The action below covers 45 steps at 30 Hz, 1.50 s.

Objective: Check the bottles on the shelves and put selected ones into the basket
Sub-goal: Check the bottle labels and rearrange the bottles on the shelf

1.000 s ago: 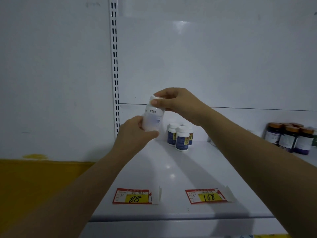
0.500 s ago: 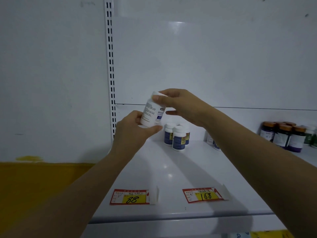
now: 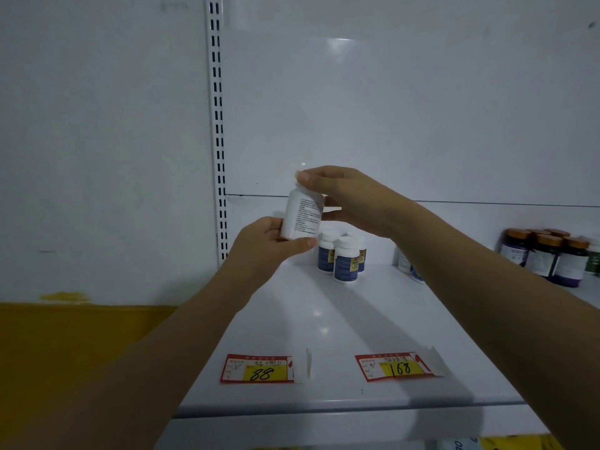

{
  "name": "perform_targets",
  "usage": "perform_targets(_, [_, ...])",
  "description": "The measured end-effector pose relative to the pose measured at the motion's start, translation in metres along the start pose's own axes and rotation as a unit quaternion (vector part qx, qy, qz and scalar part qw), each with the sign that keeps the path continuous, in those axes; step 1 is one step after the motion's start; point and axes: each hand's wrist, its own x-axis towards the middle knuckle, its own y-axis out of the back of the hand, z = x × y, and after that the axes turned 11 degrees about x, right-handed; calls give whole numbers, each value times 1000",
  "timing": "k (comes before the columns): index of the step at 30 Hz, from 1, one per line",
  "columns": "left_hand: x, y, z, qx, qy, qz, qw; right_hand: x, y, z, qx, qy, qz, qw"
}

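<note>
A white bottle with fine print on its label is held up in front of the shelf back. My left hand grips its base from below, thumb across the bottom. My right hand pinches its cap from above. Behind it, a few white bottles with blue and yellow labels stand on the white shelf. Several dark bottles with brown caps stand at the far right. No basket is in view.
Two red and yellow price tags, one reading 88 and one reading 168, lie near the shelf's front edge. A slotted upright runs up the wall at left. More white bottles sit partly hidden behind my right forearm.
The bottle has been turned in my hands, so the blue label side gave way to the side with fine print. Both hands stayed in about the same place.
</note>
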Motion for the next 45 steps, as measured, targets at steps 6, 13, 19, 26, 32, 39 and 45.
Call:
perform_targets(6, [-2, -5, 4, 31, -17, 11, 999, 3, -4, 0, -9, 28, 58, 998])
perform_targets(13, [0, 0, 0, -16, 39, -100, 994, -1, 3, -4, 85, 12, -42, 995])
perform_targets(19, [-1, -6, 3, 26, 6, 23, 999, 0, -4, -4, -52, 24, 16, 998])
perform_targets(26, [-6, 1, 2, 26, -8, -40, 999, 3, 7, 1, 97, 22, 10, 995])
perform_targets(32, [-8, 4, 0, -12, 11, -35, 999, 4, 3, 3, 113, 24, -61, 991])
perform_targets(39, [-8, 4, 2, -27, 10, 39, 999, 5, -5, 6, 44, 34, -13, 998])
perform_targets(45, [-8, 4, 3, -19, 9, -25, 999, 1, 6, 7, 137, 34, -38, 989])
